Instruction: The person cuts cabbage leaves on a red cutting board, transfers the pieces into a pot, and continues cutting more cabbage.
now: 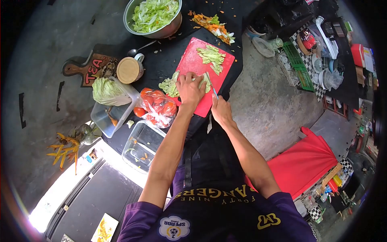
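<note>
L hand [189, 89] pressed flat on lettuce [171, 86], red board [193, 64]; R hand [221, 109] grip clamped on knife [213, 89].

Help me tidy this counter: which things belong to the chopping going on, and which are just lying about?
In use: left hand pressing lettuce; right hand with knife; red cutting board; cut lettuce pile; steel bowl of shredded lettuce.

Lying about: bag of tomatoes; tea sign; lidded mug; spoon; empty glass dish.
</note>
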`<state>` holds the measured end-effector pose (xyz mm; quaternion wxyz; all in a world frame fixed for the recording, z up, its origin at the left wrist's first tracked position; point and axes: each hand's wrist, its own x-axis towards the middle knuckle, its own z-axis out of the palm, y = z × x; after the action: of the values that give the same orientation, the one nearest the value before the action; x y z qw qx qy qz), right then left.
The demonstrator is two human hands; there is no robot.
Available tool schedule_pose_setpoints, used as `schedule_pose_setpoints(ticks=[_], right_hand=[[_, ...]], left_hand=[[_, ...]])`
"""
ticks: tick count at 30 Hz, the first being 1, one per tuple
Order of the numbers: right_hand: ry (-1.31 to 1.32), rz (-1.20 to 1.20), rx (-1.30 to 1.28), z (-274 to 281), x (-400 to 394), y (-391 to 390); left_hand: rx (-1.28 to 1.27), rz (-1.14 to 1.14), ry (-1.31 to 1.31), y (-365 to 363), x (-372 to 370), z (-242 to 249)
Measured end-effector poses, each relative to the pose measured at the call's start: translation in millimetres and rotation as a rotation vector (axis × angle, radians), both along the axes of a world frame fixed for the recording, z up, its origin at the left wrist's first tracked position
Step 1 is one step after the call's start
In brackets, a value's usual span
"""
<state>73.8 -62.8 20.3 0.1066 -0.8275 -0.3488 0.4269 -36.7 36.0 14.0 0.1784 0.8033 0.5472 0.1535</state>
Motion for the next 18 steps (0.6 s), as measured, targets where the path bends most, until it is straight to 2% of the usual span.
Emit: schedule_pose_setpoints(ticks=[7,13,18], right_hand=[[0.052,-0.037,-0.028,9.7,-8.6,9.2],[-0.053,-0.011,-0.102,14.3,-9.2,15.7],[-0.048,-0.031,-0.109,8.8,-12.7,-15.0]], left_hand=[[-0.033,-0.025,-0.035,1.4,4.2,-7.3],[-0.014,-0.017,-0.074,1.8,6.7,-10.6],[-0.073,-0.014,-0.043,5.1,4.5,-8.9]])
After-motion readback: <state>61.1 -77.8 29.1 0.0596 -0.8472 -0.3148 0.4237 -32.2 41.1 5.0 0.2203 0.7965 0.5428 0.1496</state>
